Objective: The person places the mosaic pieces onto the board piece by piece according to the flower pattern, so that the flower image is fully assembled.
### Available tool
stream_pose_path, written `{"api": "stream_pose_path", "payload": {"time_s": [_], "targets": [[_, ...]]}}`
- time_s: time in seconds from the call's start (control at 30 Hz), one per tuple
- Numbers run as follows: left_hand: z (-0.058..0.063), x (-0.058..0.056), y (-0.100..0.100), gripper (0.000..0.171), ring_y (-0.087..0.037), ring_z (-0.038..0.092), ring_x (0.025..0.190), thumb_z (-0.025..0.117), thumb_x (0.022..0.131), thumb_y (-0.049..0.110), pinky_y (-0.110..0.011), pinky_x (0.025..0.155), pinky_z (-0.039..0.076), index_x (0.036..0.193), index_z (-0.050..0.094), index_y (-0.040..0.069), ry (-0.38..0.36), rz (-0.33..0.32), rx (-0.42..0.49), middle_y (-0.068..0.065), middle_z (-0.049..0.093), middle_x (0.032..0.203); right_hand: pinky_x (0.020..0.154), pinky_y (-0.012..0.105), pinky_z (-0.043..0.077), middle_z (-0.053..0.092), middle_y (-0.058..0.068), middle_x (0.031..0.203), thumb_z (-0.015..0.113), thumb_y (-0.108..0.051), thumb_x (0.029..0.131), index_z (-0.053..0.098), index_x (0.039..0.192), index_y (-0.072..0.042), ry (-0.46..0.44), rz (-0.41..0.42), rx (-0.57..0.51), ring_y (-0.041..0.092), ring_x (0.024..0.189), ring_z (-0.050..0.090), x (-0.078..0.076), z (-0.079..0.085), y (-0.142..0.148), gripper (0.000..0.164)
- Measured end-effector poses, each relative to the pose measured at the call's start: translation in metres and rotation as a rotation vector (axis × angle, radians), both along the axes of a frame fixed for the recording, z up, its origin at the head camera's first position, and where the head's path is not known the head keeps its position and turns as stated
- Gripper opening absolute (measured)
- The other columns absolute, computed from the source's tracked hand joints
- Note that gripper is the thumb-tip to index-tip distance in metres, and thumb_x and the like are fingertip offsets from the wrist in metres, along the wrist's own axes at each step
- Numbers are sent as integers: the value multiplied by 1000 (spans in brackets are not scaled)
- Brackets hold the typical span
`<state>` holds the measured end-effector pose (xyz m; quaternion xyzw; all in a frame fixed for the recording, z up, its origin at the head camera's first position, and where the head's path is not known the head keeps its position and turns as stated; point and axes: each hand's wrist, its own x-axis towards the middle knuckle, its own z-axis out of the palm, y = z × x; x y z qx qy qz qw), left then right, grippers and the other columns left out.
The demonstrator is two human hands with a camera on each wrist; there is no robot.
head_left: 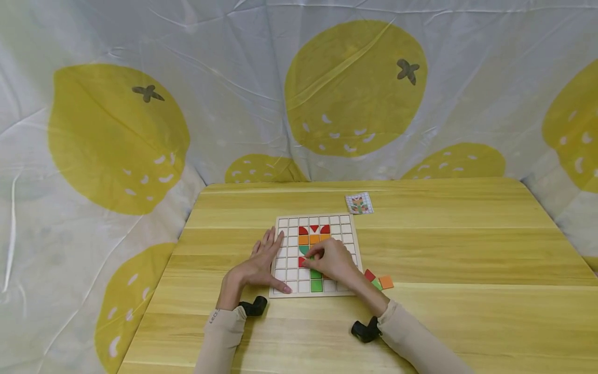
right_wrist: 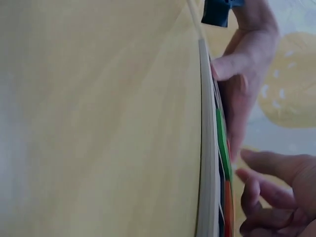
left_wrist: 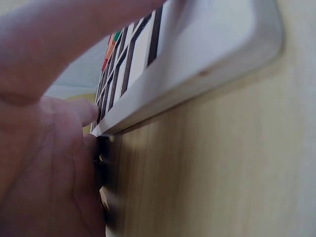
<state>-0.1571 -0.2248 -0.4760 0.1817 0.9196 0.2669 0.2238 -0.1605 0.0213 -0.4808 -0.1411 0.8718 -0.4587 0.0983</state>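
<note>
A square wooden puzzle board (head_left: 291, 295) with a white grid lies on the table, bearing red, orange and green tiles. My left hand (head_left: 257, 265) spreads over its left side, thumb on the near edge and fingers at the left edge. In the left wrist view, that hand's palm (left_wrist: 49, 168) stands beside the board's corner. My right hand (head_left: 334, 259), fingers bent, pinches a red tile (head_left: 301, 262) low over the grid between thumb and index. The right wrist view shows the thumb and curled fingers (right_wrist: 271, 192) beside the board; the hand hides several tiles.
A small pattern card (head_left: 359, 203) lies beyond the board's far right corner. Loose red (head_left: 369, 275), green and orange (head_left: 386, 282) tiles lie on the table by the right forearm. A lemon-print cloth (head_left: 233, 104) hangs behind and left of the wooden table (head_left: 448, 249).
</note>
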Motion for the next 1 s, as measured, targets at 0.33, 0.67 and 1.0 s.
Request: {"api": "stream_pose_path", "payload": {"time_s": [0.33, 0.67, 1.0], "targets": [[-1, -2, 4, 145, -37, -18, 161, 96, 69, 46, -60, 131, -5, 166, -4, 5, 8, 2, 6, -19, -21, 172, 53, 19, 34, 65, 1, 79, 78, -18, 92, 81, 101, -10, -53, 105, -79, 11, 60, 44, -9, 12, 66, 12], [-2, -2, 1, 146, -37, -19, 161, 96, 68, 47, -60, 131, -6, 166, -5, 5, 3, 8, 1, -19, -24, 171, 58, 19, 44, 70, 8, 93, 85, -17, 86, 78, 110, -8, -105, 296, -82, 9, 66, 51, -10, -5, 149, 27], [-3, -1, 0, 148, -37, -19, 161, 95, 67, 50, -60, 131, -6, 166, -5, 6, -5, 11, -3, -18, -23, 172, 60, 19, 46, 62, 12, 89, 93, -15, 75, 75, 114, -8, -162, 466, -37, 7, 70, 50, -10, -10, 168, 44]]}}
